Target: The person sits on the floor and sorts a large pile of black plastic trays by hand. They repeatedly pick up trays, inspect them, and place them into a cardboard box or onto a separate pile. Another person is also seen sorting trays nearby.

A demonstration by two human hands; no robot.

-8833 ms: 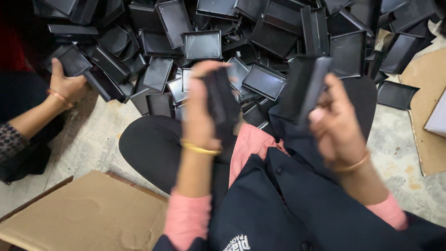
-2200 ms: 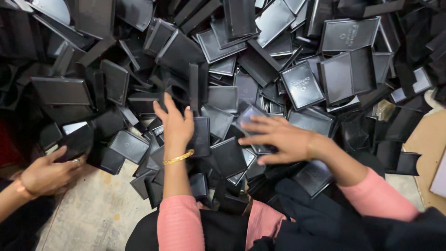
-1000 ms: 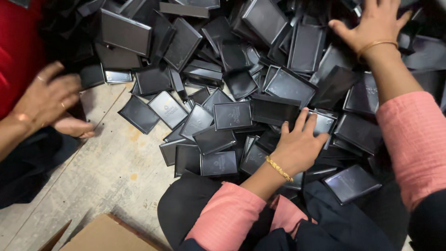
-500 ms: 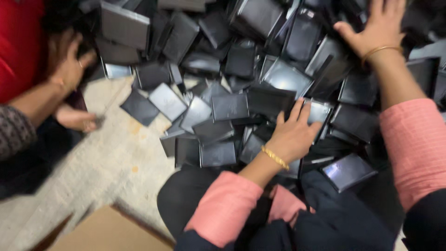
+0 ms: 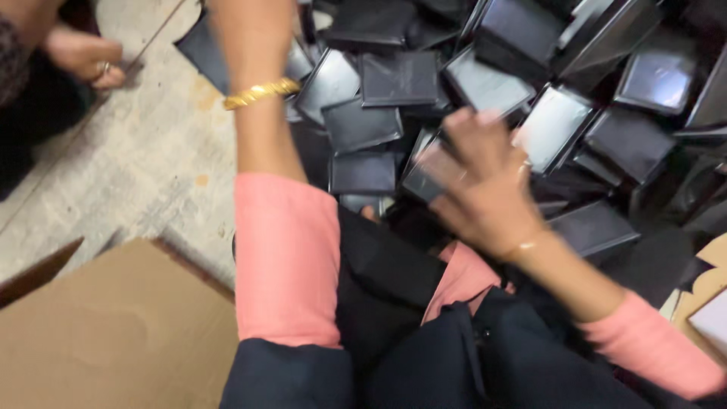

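Note:
A heap of shallow black boxes and lids (image 5: 394, 79) covers the floor ahead of me. My right hand (image 5: 485, 182) is blurred, low over the near edge of the heap, its fingers curled around one small black box (image 5: 425, 168). My left arm, in a pink sleeve with a gold bangle (image 5: 261, 92), reaches straight up the picture. Of my left hand (image 5: 254, 34) only the wrist and back show at the top edge over the left side of the heap; the fingers are cut off.
Another person's hand (image 5: 85, 57) with a ring rests on the concrete floor (image 5: 136, 174) at the upper left. A flat brown cardboard sheet (image 5: 106, 333) lies at the lower left, more cardboard (image 5: 704, 291) at the right edge. My dark-clothed lap fills the bottom.
My right hand came back from the far right of the heap to the near middle and closed on a box. My left arm stretched forward. The view dropped closer to my lap.

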